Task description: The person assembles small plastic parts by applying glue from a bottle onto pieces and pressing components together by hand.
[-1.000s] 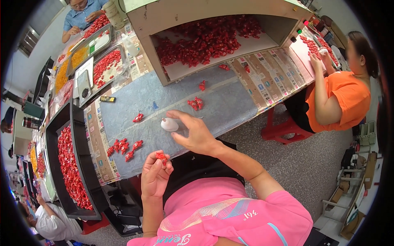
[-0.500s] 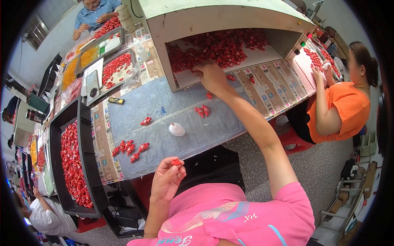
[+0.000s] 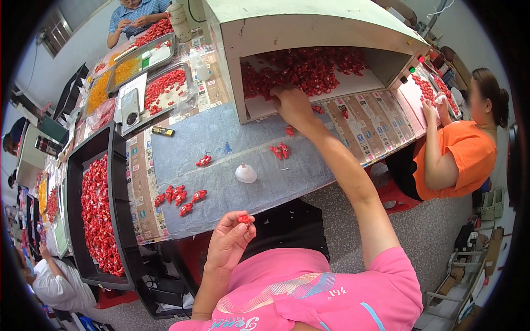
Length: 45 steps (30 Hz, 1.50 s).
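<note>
Close to my body, my left hand pinches a small red plastic figure between thumb and fingers. My right arm stretches across the table to a pale open-fronted box. At its left opening my right hand has its fingers curled against the edge of a heap of red pieces; its fingertips are partly hidden, so what they hold does not show. On the grey-blue mat a white squeeze bottle stands between the hands. Several red figures lie to its left, and a pair lies beyond it.
A black crate of red pieces stands at the left. Behind it are trays of red and yellow pieces, a phone and a black-and-gold tube. Co-workers sit far left and at right, one in an orange shirt.
The whole view has shifted slightly, with the table things now a little to the right. My right hand stays at the red heap, and my left still holds the red figure.
</note>
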### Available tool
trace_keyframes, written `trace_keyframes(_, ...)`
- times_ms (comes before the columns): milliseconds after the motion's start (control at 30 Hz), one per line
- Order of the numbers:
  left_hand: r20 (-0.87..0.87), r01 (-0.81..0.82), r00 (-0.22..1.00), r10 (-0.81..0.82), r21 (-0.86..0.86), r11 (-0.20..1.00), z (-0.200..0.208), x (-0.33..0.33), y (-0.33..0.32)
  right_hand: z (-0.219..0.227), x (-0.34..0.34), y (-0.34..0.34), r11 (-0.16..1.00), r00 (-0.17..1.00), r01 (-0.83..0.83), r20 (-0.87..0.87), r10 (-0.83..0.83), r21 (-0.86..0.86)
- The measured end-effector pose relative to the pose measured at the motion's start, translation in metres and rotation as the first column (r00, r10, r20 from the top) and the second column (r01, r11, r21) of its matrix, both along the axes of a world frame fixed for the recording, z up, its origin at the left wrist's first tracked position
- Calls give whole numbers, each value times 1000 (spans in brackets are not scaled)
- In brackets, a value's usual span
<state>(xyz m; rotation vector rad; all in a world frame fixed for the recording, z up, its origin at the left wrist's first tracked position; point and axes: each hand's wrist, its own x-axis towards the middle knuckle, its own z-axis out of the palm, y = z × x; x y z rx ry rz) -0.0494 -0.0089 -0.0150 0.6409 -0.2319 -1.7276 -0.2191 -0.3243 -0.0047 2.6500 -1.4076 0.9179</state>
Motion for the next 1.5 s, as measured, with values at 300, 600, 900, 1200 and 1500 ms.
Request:
trace_keyframes(300,-2,4,1000,-4,7,1000,0,-3,-6,15,-19,46,816,742,-342,667,-70,466)
trace_keyframes(600,45,-35,998,36,-24,999,2,-5,-15,26,-31,134,380,559,-691,788,-258,615)
trace_keyframes(900,73,-48,996,52,-47,998,3,-5,-21,12,-15,220,352,477,-742,817,-323,571)
trace_keyframes(1200,110,-70,991,77,-63,996,5,-11,-19,1,-5,236,358,328,-789,835,-442,499)
trace_keyframes(1500,170,-77,981,94,-105,991,3,-13,-19,3,-3,241,470,415,-693,836,-359,546)
